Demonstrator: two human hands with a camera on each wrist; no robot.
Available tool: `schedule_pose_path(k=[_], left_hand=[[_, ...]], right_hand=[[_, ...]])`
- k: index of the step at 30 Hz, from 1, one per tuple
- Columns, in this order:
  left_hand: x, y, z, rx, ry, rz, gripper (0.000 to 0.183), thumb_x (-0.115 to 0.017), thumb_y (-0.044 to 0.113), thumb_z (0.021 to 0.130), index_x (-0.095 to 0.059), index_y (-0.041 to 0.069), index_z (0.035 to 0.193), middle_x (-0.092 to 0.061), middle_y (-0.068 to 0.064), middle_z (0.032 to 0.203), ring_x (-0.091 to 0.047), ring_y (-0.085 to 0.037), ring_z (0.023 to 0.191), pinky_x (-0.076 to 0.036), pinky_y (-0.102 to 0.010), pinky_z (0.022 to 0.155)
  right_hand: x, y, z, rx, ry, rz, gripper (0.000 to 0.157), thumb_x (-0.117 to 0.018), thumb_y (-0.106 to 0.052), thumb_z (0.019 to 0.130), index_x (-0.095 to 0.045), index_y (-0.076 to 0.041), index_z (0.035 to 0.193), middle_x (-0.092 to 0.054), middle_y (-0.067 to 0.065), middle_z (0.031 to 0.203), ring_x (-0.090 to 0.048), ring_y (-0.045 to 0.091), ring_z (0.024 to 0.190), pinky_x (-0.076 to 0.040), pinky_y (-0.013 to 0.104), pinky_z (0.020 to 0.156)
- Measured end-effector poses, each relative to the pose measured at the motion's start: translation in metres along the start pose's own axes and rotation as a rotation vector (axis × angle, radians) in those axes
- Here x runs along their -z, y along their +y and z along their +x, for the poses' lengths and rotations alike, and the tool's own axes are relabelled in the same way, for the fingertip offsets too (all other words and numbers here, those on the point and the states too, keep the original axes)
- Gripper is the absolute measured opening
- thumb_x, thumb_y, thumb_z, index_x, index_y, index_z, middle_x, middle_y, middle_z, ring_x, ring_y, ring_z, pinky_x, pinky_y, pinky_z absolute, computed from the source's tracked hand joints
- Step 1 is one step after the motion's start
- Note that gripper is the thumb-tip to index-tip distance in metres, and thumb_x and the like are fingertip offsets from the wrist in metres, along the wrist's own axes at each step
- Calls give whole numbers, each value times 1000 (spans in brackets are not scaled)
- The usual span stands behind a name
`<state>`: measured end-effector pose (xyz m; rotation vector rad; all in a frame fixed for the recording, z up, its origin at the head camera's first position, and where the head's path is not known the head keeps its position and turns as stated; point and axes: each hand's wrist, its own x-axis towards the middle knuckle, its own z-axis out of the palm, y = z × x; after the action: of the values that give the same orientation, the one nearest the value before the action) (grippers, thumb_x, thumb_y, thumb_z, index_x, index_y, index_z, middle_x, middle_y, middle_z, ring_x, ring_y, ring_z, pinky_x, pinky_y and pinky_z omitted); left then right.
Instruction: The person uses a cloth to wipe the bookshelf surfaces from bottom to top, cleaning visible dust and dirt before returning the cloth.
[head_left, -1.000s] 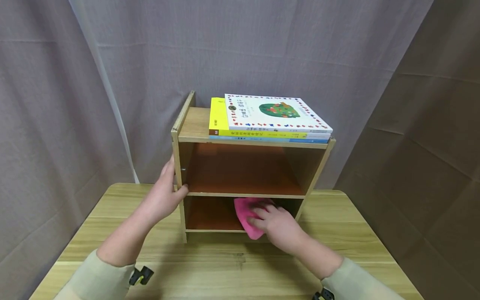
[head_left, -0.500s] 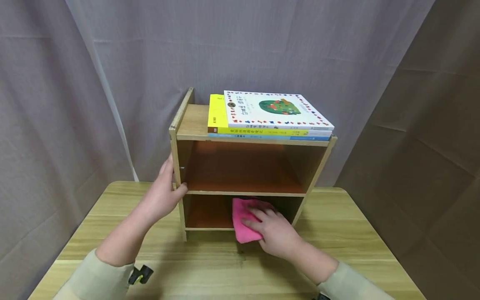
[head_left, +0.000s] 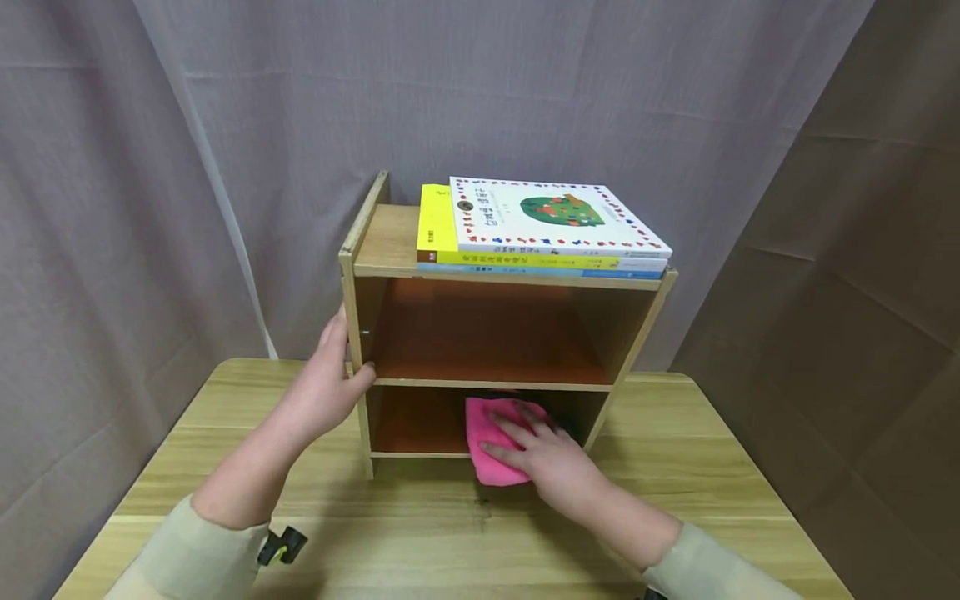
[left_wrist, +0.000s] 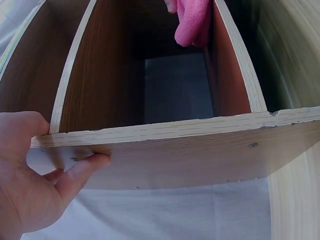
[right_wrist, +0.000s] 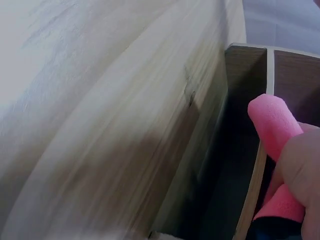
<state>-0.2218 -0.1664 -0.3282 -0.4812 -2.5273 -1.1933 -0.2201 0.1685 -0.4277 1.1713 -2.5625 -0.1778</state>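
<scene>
A small wooden shelf unit [head_left: 491, 384] stands on the table. My left hand [head_left: 326, 379] grips its left side panel, thumb on the front edge in the head view and fingers along the outer face. The left wrist view also shows this hand [left_wrist: 35, 175] holding the panel [left_wrist: 180, 155]. At the lower compartment, my right hand [head_left: 558, 462] holds a pink cloth [head_left: 491, 450], its fingers spread over it. The cloth lies on the bottom board and hangs over its front edge. In the right wrist view, folded cloth [right_wrist: 274, 122] pokes out beside the thumb [right_wrist: 300, 165].
Several books [head_left: 555, 218] lie stacked on the top board, a white one uppermost over yellow and blue ones. The wooden table [head_left: 420, 533] extends around the shelf unit. Grey curtains [head_left: 487, 92] hang behind, with a brownish one [head_left: 847, 275] at the right.
My right hand and the cloth have shifted slightly left, and the cloth is spread a little wider under the fingers. The left hand keeps its hold on the side panel.
</scene>
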Motion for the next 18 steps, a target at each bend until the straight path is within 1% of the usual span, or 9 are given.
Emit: schedule_pose_path(k=[2,3,6,8,9,10,12,15,18], left_hand=[[0,0,0,3,-5,-3,92,-52,7,86,11,43,143,-5,3,153,-17,-20,136,-28,-50,105],[0,0,0,4,-6,-4,91,-52,8,87,12,43,142,-4,3,153,-17,-20,136,-28,-50,105],[1,0,0,4,-6,-8,92,-52,8,87,12,43,142,-3,3,153,-16,-19,137,-27,-49,105],[1,0,-1,2,-3,-11,92,-52,8,87,12,43,142,-3,3,153,-17,-19,136,-29,-49,104],[2,0,-1,0,-1,-11,92,-52,8,86,13,42,143,-3,3,153,-18,-19,135,-29,-48,104],[2,0,-1,0,1,-13,93,-52,8,86,13,42,143,-4,2,153,-19,-19,134,-30,-48,103],[2,0,-1,-2,1,-10,93,-52,8,86,13,41,143,-3,1,153,-19,-20,134,-30,-48,103],[1,0,0,-11,3,-10,93,-52,8,85,13,41,143,-4,2,153,-20,-19,133,-30,-47,102],[1,0,1,-27,10,-10,93,-53,7,84,11,41,143,-7,1,153,-22,-18,132,-31,-46,102]], right_hand=[[2,2,0,29,16,0,88,-49,20,73,-40,-39,138,-29,-2,149,-23,33,136,-48,49,84],[2,4,1,50,25,-8,86,-49,20,74,-41,-38,138,-30,-2,149,-25,33,136,-49,47,84],[3,9,1,108,51,-49,77,-56,15,77,-47,-35,135,-35,-2,147,-32,31,132,-52,35,75],[5,13,2,134,59,-90,71,-61,9,78,-49,-34,133,-39,-3,144,-36,30,130,-51,31,68],[6,15,2,143,64,-111,69,-64,6,78,-50,-34,132,-41,-3,142,-38,30,129,-52,30,68],[8,16,2,150,68,-128,67,-67,3,77,-52,-34,131,-44,-4,140,-40,29,127,-51,30,65],[11,18,3,156,65,-159,65,-69,0,77,-53,-34,130,-47,-5,137,-42,28,125,-51,31,64],[19,20,3,155,50,-190,63,-71,-2,75,-56,-34,127,-51,-8,133,-47,25,117,-52,37,70],[27,22,3,155,38,-217,61,-70,-2,74,-58,-33,124,-53,-10,129,-50,23,109,-50,39,76]])
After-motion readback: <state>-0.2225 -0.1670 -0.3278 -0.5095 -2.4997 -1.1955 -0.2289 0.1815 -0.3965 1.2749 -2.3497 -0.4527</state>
